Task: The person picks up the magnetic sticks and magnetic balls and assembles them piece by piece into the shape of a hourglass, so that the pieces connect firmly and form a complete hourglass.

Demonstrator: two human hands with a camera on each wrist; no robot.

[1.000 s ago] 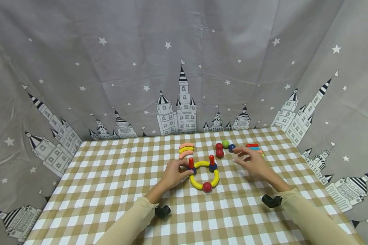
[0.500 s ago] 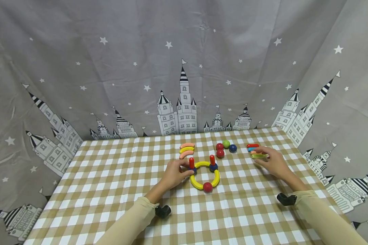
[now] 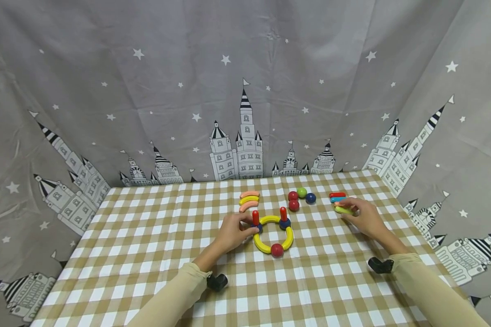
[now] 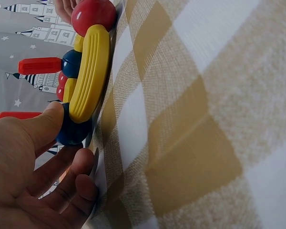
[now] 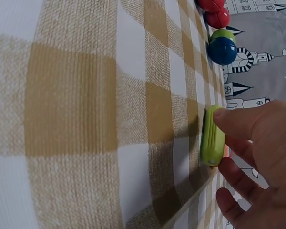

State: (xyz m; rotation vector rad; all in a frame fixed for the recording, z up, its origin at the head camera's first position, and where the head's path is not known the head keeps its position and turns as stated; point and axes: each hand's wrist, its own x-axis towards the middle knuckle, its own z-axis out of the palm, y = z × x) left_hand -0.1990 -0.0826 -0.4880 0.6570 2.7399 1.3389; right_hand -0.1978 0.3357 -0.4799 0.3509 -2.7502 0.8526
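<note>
A ring of curved yellow pieces (image 3: 262,245) lies on the cloth, joined by two blue balls (image 3: 285,223) and a red ball (image 3: 277,250). From each blue ball a red stick (image 3: 283,213) stands upright. My left hand (image 3: 230,233) pinches the ring's left blue ball (image 4: 72,133), thumb on its near side. Over at the right, my right hand (image 3: 365,219) holds a light green stick (image 5: 212,136) between thumb and fingers, low over the cloth. Behind it, an orange piece is mostly hidden by the fingers.
A red stick (image 3: 337,195) and a blue stick (image 3: 338,199) lie beyond the right hand. Loose red balls (image 3: 293,205), a green ball (image 3: 302,192) and a blue ball (image 3: 310,198) sit behind the ring. Curved pieces (image 3: 249,199) lie at the back, left of them.
My right hand has moved right, from beside the loose blue ball to the sticks, and its fingers have come onto the green one. The left hand stays at the ring.
</note>
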